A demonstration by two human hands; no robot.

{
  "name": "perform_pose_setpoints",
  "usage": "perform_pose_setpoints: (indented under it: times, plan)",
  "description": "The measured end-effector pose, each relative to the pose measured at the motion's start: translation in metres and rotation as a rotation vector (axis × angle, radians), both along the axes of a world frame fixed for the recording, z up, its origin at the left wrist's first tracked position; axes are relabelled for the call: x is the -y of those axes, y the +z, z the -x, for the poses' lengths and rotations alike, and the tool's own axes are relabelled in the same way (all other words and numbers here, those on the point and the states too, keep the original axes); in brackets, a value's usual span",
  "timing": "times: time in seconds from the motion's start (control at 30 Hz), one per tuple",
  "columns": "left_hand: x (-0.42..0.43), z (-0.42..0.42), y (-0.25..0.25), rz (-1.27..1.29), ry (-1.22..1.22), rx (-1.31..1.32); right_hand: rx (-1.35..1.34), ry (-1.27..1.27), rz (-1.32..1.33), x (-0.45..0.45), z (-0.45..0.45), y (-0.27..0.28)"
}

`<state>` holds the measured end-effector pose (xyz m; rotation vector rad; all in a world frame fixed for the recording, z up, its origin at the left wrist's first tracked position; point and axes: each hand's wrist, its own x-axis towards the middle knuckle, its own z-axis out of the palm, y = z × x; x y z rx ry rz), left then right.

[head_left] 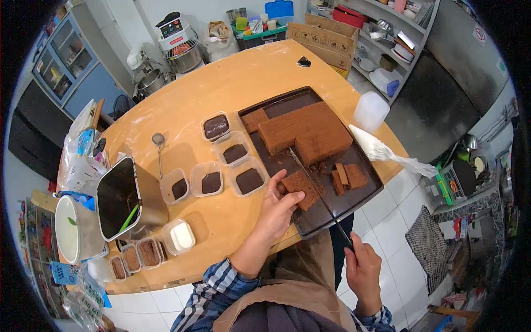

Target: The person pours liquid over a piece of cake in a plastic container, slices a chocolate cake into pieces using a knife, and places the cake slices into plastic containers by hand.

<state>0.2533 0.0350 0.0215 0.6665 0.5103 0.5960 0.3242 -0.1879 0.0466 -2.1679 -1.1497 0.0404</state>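
A dark baking tray (265, 180) lies on the table in front of me, bearing a large block of chocolate cake (310, 130) with one corner cut away. My left hand (276, 207) grips a cut piece of chocolate cake (303, 189) over the tray's near left side, thumb on one edge. In my right hand (363, 268) is the dark handle of a long knife (325, 203). Its blade slants across the right part of that piece, with the tip near the large block. Smaller cake offcuts (347, 178) lie to the right of the blade.
Left of the tray stand several clear plastic tubs (207, 180) with dark layers inside. Farther left are a deep metal container (133, 193) with a green-handled tool, a white bucket (77, 229) and a small sieve (159, 141). A white piping bag (390, 153) rests by the tray's right edge.
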Motion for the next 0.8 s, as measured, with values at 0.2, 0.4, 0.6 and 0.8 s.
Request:
perform_pose_setpoints:
  times: [0.2, 0.4, 0.6, 0.8]
  plan:
    - [0.0002, -0.0005, -0.0052, -0.009, 0.007, 0.005, 0.017, 0.021, 0.009, 0.0038, 0.001, -0.001]
    - [-0.0003, -0.0009, -0.008, -0.002, 0.007, 0.032, 0.033, 0.03, 0.0, 0.0031, 0.0022, 0.0001]
    - [-0.0002, -0.0011, -0.0075, 0.013, 0.004, 0.047, 0.031, 0.043, 0.016, 0.0024, 0.0028, 0.0034]
    - [-0.0012, -0.0001, -0.0084, 0.014, -0.005, 0.043, 0.028, 0.042, 0.02, 0.0022, 0.0027, 0.003]
